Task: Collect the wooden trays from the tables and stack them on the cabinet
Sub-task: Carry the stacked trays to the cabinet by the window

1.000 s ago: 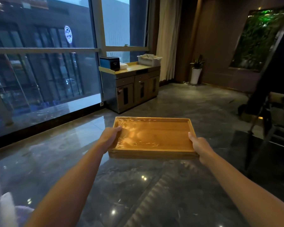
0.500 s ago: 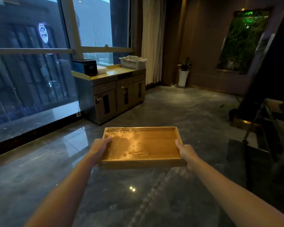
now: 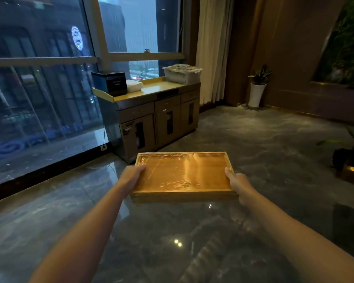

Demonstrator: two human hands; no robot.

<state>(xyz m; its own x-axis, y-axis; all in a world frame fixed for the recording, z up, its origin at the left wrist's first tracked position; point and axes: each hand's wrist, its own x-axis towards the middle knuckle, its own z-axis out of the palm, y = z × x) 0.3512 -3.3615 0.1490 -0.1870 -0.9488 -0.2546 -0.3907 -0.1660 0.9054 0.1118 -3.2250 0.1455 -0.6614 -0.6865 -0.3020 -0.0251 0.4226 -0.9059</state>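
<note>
I carry a shallow rectangular wooden tray [image 3: 182,174] level in front of me, above the glossy floor. Its inside is covered by shiny clear film. My left hand [image 3: 132,176] grips its left short side and my right hand [image 3: 238,183] grips its right short side, thumbs over the rim. The cabinet [image 3: 157,119] stands ahead by the window, a low grey unit with three doors and a yellow rimmed top [image 3: 161,86]. The tray's far edge lies just short of the cabinet's foot in the view.
On the cabinet top stand a dark box [image 3: 110,82] at the left, a white folded stack [image 3: 134,85] beside it and a white basket [image 3: 181,73] at the right. A potted plant [image 3: 258,88] stands by the curtain. Dark furniture [image 3: 347,160] is at the right edge.
I have walked closer to the cabinet with the tray; the cabinet looks larger and sits nearer the middle of the view. Both hands keep the same hold.
</note>
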